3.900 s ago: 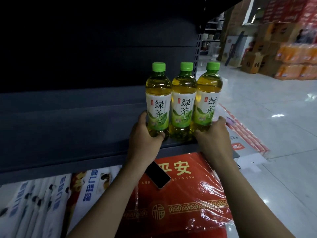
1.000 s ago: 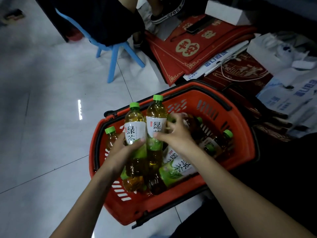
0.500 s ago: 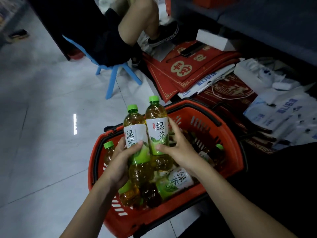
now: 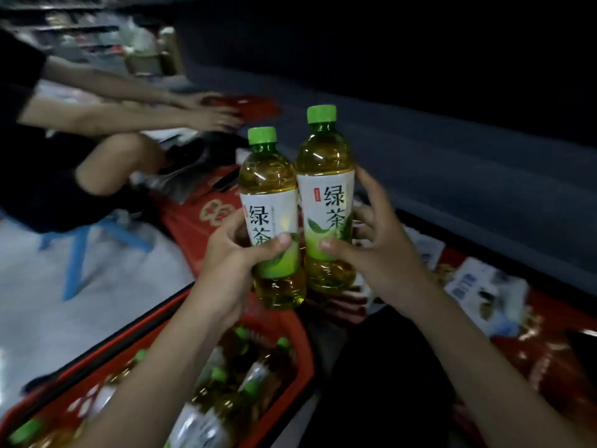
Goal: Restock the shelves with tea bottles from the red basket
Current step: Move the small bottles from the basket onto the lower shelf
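Head camera: our left hand (image 4: 232, 263) grasps the left bottle (image 4: 271, 202), our right hand (image 4: 371, 253) clasps the right bottle (image 4: 326, 176). Both are upright, touching, just lifted clear of the red basket (image 4: 305, 357) at 7 o'clock. The shelf (image 4: 452, 163) at 2 o'clock is likely next.

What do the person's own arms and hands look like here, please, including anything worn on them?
The left forearm and right forearm are bare; no sleeve comes into view. The left hand and right hand wear no gloves, and no watch, bracelet or ring shows on either.
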The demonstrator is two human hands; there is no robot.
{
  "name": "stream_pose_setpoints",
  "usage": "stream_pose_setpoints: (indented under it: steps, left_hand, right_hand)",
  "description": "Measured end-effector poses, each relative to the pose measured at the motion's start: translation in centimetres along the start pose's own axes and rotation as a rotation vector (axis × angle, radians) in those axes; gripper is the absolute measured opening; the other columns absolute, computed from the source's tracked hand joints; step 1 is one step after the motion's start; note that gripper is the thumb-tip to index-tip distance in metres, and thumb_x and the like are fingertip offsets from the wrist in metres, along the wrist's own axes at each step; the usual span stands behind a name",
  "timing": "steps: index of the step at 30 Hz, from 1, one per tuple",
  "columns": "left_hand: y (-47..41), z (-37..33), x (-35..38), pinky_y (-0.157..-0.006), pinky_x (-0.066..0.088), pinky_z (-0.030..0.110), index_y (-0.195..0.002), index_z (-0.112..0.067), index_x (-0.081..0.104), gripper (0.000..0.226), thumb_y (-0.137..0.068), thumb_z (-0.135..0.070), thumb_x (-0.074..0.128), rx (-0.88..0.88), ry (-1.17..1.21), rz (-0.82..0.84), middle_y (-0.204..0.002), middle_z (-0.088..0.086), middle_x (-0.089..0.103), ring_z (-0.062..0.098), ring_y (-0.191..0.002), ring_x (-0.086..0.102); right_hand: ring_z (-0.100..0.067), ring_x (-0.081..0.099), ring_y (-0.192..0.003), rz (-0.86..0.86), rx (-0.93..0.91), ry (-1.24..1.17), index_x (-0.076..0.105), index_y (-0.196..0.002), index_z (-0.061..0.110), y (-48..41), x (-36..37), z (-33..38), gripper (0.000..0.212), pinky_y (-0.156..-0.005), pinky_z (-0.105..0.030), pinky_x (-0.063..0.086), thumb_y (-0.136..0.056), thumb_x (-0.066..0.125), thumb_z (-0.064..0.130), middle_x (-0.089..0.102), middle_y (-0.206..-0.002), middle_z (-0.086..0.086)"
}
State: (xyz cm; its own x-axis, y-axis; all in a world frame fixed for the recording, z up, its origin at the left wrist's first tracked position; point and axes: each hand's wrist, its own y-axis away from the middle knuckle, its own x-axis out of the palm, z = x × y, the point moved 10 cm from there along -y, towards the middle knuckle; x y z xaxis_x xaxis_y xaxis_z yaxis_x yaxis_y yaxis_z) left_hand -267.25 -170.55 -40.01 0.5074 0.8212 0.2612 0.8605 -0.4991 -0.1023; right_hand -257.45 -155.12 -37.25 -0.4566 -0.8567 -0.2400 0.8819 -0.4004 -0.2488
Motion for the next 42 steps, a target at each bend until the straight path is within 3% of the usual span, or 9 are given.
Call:
stream_pose_setpoints:
  steps: [5, 11, 14, 16, 19, 29, 33, 36, 42]
  left_hand:
    - [-3.5, 0.9, 13.7, -0.07, 0.057, 0.031, -0.109, -0.012, 0.067, 0.056, -0.056, 0.001, 0.082, 0.026, -0.022, 0.206, -0.098, 0.004, 0.077, 0.023, -0.092, 0.073]
    - [-4.9, 3.8, 28.8, -0.078, 0.058, 0.031, -0.111, -0.009, 0.066, 0.059, -0.053, -0.006, 0.079, 0.018, -0.035, 0.437, -0.101, 0.005, 0.076, 0.023, -0.097, 0.072]
    - [-5.5, 6.1, 34.9, -0.083, 0.057, 0.036, -0.112, -0.009, 0.066, 0.063, -0.051, -0.006, 0.081, -0.001, -0.009, 0.484, -0.105, 0.005, 0.075, 0.023, -0.1, 0.071]
    - [-5.9, 7.6, 38.6, -0.084, 0.056, 0.038, -0.115, -0.008, 0.065, 0.06, -0.058, 0.0, 0.08, -0.022, 0.01, 0.522, -0.108, 0.006, 0.074, 0.023, -0.102, 0.071]
    - [-6.5, 9.8, 42.5, -0.085, 0.056, 0.037, -0.114, -0.01, 0.065, 0.051, -0.068, 0.009, 0.076, -0.028, 0.03, 0.571, -0.108, 0.006, 0.074, 0.022, -0.103, 0.07]
    - [-5.4, 12.2, 45.9, -0.076, 0.055, 0.019, -0.119, -0.017, 0.06, 0.051, -0.075, 0.004, 0.075, 0.062, -0.017, 0.672, -0.112, -0.002, 0.072, 0.009, -0.103, 0.068]
    - [-4.5, 12.2, 45.5, -0.074, 0.053, 0.012, -0.129, -0.023, 0.053, 0.062, -0.077, -0.002, 0.077, 0.12, -0.108, 0.727, -0.115, -0.01, 0.069, -0.001, -0.103, 0.065]
    - [-4.2, 12.5, 44.7, -0.075, 0.05, 0.011, -0.124, -0.04, 0.046, 0.073, -0.071, -0.005, 0.082, 0.173, -0.253, 0.718, -0.117, -0.017, 0.062, -0.007, -0.105, 0.06]
    - [-4.5, 12.6, 43.8, -0.083, 0.051, 0.026, -0.126, -0.042, 0.047, 0.072, -0.074, -0.008, 0.082, 0.194, -0.337, 0.673, -0.111, -0.01, 0.065, 0.007, -0.104, 0.061]
  right_hand:
    - [-0.006, 0.06, -0.115, -0.205, 0.018, 0.071, 0.019, -0.14, 0.059, 1.6, -13.0, -0.8, 0.094, -0.097, -0.04, 0.052, -0.082, 0.077, 0.012, 0.062, -0.119, 0.016]
    - [0.007, 0.058, -0.113, -0.499, -0.023, 0.093, 0.023, -0.133, 0.062, 5.9, -26.0, -3.5, 0.088, -0.081, -0.012, 0.052, -0.085, 0.073, 0.008, 0.061, -0.124, 0.016]
    - [0.013, 0.048, -0.122, -0.636, -0.05, 0.161, 0.017, -0.135, 0.067, 7.5, -30.8, -4.5, 0.09, -0.086, -0.01, 0.049, -0.088, 0.072, 0.013, 0.049, -0.131, 0.036]
    - [0.025, 0.043, -0.117, -0.703, -0.067, 0.239, 0.014, -0.146, 0.054, 8.2, -33.4, -4.8, 0.09, -0.084, -0.002, 0.044, -0.09, 0.069, 0.011, 0.042, -0.121, 0.051]
    - [0.025, 0.044, -0.114, -0.782, -0.073, 0.341, 0.014, -0.153, 0.039, 8.9, -36.9, -5.4, 0.091, -0.084, 0.0, 0.042, -0.089, 0.067, 0.002, 0.043, -0.116, 0.053]
    - [0.031, 0.043, -0.107, -0.849, 0.042, 0.411, 0.013, -0.153, 0.027, 10.7, -39.2, -8.7, 0.095, -0.085, 0.0, 0.042, -0.084, 0.064, -0.012, 0.042, -0.106, 0.06]
    - [0.023, 0.048, -0.107, -0.862, 0.063, 0.528, 0.011, -0.155, 0.025, 11.4, -38.7, -7.9, 0.095, -0.085, 0.002, 0.039, -0.085, 0.066, -0.007, 0.043, -0.12, 0.039]
    - [0.004, 0.049, -0.12, -0.932, 0.072, 0.602, 0.025, -0.152, 0.02, 12.7, -38.3, -7.2, 0.083, -0.095, -0.012, 0.043, -0.085, 0.073, 0.006, 0.053, -0.129, 0.015]
    - [-0.016, 0.054, -0.12, -0.946, 0.249, 0.64, 0.033, -0.146, 0.016, 13.8, -38.1, -8.9, 0.08, -0.084, -0.015, 0.038, -0.081, 0.079, 0.02, 0.059, -0.128, -0.002]
